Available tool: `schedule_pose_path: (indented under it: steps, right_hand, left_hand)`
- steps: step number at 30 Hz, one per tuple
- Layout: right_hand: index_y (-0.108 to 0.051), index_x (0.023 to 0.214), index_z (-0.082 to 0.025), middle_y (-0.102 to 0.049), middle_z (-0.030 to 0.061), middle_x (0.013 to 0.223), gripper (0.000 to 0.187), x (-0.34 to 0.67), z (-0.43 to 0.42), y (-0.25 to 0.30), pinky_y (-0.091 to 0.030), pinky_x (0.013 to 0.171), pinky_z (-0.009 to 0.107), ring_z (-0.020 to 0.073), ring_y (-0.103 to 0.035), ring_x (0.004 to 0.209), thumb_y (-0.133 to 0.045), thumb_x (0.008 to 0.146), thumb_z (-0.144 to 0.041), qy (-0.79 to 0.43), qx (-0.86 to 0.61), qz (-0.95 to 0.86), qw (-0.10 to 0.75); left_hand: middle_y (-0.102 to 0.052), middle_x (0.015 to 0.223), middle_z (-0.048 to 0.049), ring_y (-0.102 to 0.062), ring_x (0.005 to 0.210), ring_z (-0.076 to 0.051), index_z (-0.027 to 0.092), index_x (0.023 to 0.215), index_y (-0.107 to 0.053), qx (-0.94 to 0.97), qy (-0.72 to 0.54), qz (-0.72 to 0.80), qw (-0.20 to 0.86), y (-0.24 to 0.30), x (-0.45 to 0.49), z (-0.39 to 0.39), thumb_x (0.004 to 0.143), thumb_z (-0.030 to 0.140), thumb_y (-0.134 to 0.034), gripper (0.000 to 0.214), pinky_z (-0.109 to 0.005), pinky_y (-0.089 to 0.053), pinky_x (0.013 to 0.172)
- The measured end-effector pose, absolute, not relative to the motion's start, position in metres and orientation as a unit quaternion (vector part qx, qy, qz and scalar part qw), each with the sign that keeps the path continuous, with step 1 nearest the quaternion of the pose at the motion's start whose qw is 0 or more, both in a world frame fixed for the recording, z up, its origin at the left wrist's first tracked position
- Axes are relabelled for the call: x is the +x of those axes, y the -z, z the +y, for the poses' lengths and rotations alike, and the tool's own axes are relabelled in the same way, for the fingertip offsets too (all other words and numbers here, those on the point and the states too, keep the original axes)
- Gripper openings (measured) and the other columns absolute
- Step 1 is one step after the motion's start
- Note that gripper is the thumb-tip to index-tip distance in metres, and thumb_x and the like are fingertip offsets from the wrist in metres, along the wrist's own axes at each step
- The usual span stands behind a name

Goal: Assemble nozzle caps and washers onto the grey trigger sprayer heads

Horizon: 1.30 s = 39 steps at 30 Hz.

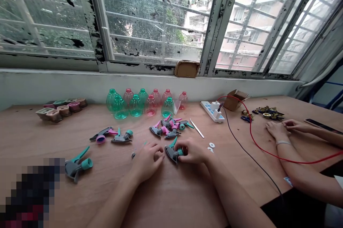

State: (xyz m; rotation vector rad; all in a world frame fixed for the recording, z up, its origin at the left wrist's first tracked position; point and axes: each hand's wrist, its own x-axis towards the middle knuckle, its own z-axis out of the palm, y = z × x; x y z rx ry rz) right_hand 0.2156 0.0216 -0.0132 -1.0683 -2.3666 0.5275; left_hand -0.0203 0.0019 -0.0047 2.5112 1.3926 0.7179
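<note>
Spray trigger head [172, 153], grey and teal: clamped in the right hand [192, 151], near middle of the worktop [171, 199]. Left hand [147, 160] curled just beside it; whether it holds anything, cannot tell. Risk: a slipping hold could drop the head among the loose trigger heads [168, 128] on the far side.

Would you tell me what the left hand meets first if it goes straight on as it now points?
Probably the grey trigger sprayer head in the right hand, though depth is hard to judge.
</note>
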Motion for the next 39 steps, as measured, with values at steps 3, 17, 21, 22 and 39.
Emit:
schedule_pose_path:
  steps: [3,17,21,22,39]
  right_hand:
    - [-0.066,0.085,-0.021,-0.057,-0.0045,0.065,0.023,0.229,0.026,0.011,-0.033,0.051,0.018,0.0098,-0.049,0.057,-0.064,0.063,-0.014,-0.182,-0.437,-0.851,0.228]
    - [-0.065,0.084,-0.019,-0.066,0.0021,0.075,0.032,0.254,0.039,0.007,-0.035,0.054,0.022,0.0157,-0.058,0.068,-0.067,0.073,-0.049,-0.133,-0.642,-0.721,0.223]
    - [-0.068,0.078,-0.017,-0.068,0.0061,0.075,0.028,0.28,0.032,-0.011,-0.035,0.052,0.023,0.0168,-0.061,0.067,-0.064,0.079,-0.044,-0.17,-0.682,-0.689,0.177]
    - [-0.069,0.077,-0.017,-0.068,0.0065,0.077,0.023,0.288,0.03,-0.013,-0.036,0.051,0.023,0.0167,-0.061,0.067,-0.066,0.077,-0.039,-0.182,-0.686,-0.687,0.155]
    - [-0.053,0.091,-0.015,-0.06,-0.0022,0.071,0.025,0.32,0.018,0.015,-0.036,0.037,0.016,0.0064,-0.054,0.042,-0.063,0.07,-0.007,-0.325,-0.705,-0.616,0.136]
  left_hand:
    - [-0.065,0.099,-0.0051,-0.054,0.099,-0.024,0.023,0.087,-0.065,0.845,-0.252,0.468,0.062,0.0,-0.018,0.0,0.082,0.027,-0.055,0.013,-0.036,-0.043,0.086]
    - [-0.069,0.097,-0.0065,-0.064,0.085,-0.023,0.023,0.097,-0.063,0.791,-0.153,0.591,0.045,-0.007,-0.023,0.0,0.084,0.041,-0.051,0.025,-0.029,-0.042,0.066]
    - [-0.07,0.091,-0.008,-0.064,0.083,-0.025,0.022,0.096,-0.064,0.8,-0.146,0.58,0.048,-0.013,-0.027,0.0,0.081,0.053,-0.053,0.036,-0.028,-0.042,0.063]
    - [-0.07,0.092,-0.0082,-0.064,0.083,-0.025,0.022,0.097,-0.064,0.802,-0.143,0.577,0.053,-0.014,-0.029,0.0,0.077,0.055,-0.057,0.039,-0.028,-0.042,0.062]
    - [-0.07,0.093,-0.002,-0.063,0.084,-0.021,0.029,0.104,-0.064,0.847,-0.214,0.472,0.123,-0.001,-0.032,0.006,0.076,0.03,-0.06,0.028,-0.026,-0.042,0.069]
